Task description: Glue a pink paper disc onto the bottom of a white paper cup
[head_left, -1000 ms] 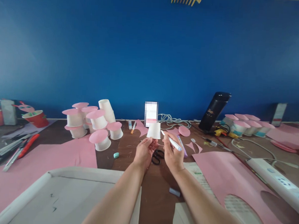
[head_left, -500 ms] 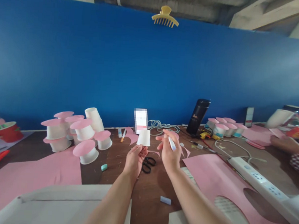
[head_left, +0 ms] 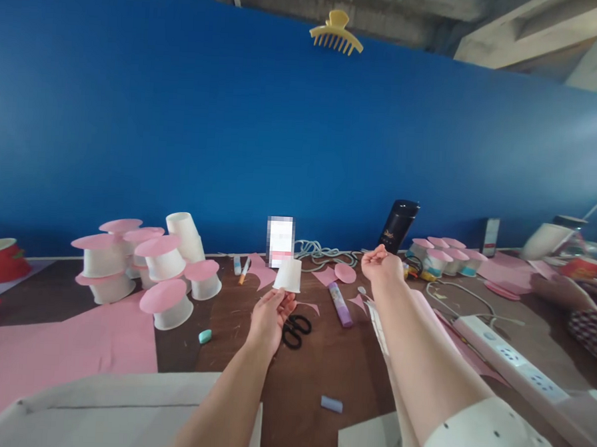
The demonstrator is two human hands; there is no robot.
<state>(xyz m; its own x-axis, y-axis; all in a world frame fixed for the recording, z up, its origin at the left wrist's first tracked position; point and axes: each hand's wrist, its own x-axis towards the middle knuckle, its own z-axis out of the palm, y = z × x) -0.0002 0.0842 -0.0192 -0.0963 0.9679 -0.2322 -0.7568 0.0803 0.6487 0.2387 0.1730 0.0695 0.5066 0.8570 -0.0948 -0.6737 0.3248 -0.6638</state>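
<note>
A white paper cup (head_left: 288,276), its wide rim down, is held by my left hand (head_left: 268,315) with the fingers pinching its lower edge. My right hand (head_left: 382,264) is raised to the right of it, fingers curled together; whatever they hold, if anything, is too small to make out. Between the hands lie a purple glue stick (head_left: 340,306) and a pink paper disc (head_left: 344,272). Black-handled scissors (head_left: 297,331) rest just beside my left hand. A pale blue cap (head_left: 332,404) lies nearer to me.
White cups topped with pink discs (head_left: 167,303) stand at the left. A black bottle (head_left: 399,223) is behind my right hand. At the right are a white power strip (head_left: 514,358) and another person's hand (head_left: 565,293). Large pink paper (head_left: 71,355) covers the left front.
The glue stick, earlier in my right hand, now lies on the table. My right hand has moved right and closed its fingers. My left hand still holds the cup.
</note>
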